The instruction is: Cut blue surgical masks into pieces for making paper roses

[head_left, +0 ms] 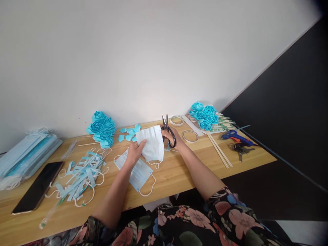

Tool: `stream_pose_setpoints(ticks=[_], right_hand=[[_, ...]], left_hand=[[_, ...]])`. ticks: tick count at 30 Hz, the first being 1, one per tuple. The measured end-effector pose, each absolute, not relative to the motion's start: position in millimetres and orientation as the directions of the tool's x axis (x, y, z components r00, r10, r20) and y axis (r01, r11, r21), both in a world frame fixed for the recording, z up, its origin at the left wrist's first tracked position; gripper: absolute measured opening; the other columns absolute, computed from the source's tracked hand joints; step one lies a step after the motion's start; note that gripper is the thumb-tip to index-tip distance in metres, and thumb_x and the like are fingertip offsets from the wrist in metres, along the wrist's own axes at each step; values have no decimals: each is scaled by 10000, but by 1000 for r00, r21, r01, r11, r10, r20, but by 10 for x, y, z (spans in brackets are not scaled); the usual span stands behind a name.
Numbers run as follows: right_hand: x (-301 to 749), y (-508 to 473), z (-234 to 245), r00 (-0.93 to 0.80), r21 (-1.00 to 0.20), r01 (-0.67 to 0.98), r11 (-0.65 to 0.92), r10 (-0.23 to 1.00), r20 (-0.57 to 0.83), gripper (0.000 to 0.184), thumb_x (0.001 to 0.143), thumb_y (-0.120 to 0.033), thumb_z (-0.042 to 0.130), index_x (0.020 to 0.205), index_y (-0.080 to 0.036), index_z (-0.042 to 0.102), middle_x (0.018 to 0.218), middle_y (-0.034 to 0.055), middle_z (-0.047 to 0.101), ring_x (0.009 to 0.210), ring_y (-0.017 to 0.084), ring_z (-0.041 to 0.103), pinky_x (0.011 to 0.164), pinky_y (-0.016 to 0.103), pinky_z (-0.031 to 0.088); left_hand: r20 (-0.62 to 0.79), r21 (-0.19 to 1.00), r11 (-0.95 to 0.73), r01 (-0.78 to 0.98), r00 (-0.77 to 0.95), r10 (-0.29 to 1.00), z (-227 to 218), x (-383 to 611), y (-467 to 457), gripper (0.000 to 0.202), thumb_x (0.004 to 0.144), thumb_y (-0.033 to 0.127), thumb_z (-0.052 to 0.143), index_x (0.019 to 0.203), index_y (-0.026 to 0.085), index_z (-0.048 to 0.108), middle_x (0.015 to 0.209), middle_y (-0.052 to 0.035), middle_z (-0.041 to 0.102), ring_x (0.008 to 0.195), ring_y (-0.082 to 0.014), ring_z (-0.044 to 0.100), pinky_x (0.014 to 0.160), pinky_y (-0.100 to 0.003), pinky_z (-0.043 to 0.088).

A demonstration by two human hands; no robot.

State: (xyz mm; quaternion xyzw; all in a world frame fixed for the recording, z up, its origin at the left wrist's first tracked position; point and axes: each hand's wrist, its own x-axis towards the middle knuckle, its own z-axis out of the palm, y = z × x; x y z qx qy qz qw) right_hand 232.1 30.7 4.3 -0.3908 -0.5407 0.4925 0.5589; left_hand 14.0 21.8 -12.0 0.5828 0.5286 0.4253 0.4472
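Note:
My left hand pinches a white face mask at its left side, thumb on the front. The mask is held up above the table, an ear loop dangling from its lower edge. In my right hand are black-handled scissors, blades apart and pointing up, beside the mask's right edge. Some right fingers are hidden behind the mask and scissors. Below my left hand a light blue mask lies flat on the table. Cut blue petal-shaped pieces lie just behind the held mask.
Around the wooden table are cut mask strips, a phone, a mask stack, blue fabric roses, more roses, tape rolls, wooden sticks, a glue gun and keys. A wall stands behind.

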Motion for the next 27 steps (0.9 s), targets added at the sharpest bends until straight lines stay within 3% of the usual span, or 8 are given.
stream_pose_setpoints(ticks=[7,12,16,19,22,27], right_hand=[[2258,273,78,62,-974,5,228,972,228,465,715,-381,739,1140,-208,667,701,-55,424,642,126,403,618,271,344],[2194,245,105,22,-982,-11,188,982,187,486,682,-379,720,1126,-188,668,656,-70,362,598,114,343,579,265,292],[2179,237,108,14,-979,4,202,979,202,475,682,-382,726,1114,-191,676,670,-62,387,610,117,360,585,265,301],[2189,251,105,75,-975,-2,221,973,220,458,686,-382,712,1104,-201,671,688,-56,416,618,121,378,589,271,308],[2194,266,108,177,-970,-38,239,957,229,447,664,-369,712,1077,-204,663,705,-53,425,631,124,388,600,275,321],[2197,273,118,185,-972,-70,222,961,206,436,659,-365,726,1059,-196,684,703,-51,443,652,132,421,634,286,359]], left_hand=[[83,940,-137,312,180,980,-76,130,179,612,817,737,532,516,210,444,458,-7,457,450,-134,432,452,-273,298],[204,925,-225,306,99,974,10,111,175,554,848,684,557,598,203,441,516,36,384,522,-122,379,525,-273,288],[292,918,-290,271,35,956,56,94,191,544,849,605,602,540,197,416,519,31,374,555,-122,366,575,-278,307],[164,986,-163,45,-16,986,37,90,219,475,781,572,684,556,192,510,532,18,462,560,-135,439,587,-274,363],[-18,963,17,-269,0,1000,0,94,253,385,674,530,783,741,168,671,683,-21,628,643,-172,563,623,-286,449],[-57,936,53,-348,0,998,-39,88,277,413,664,511,815,848,153,723,752,-35,681,676,-170,603,622,-270,477]])
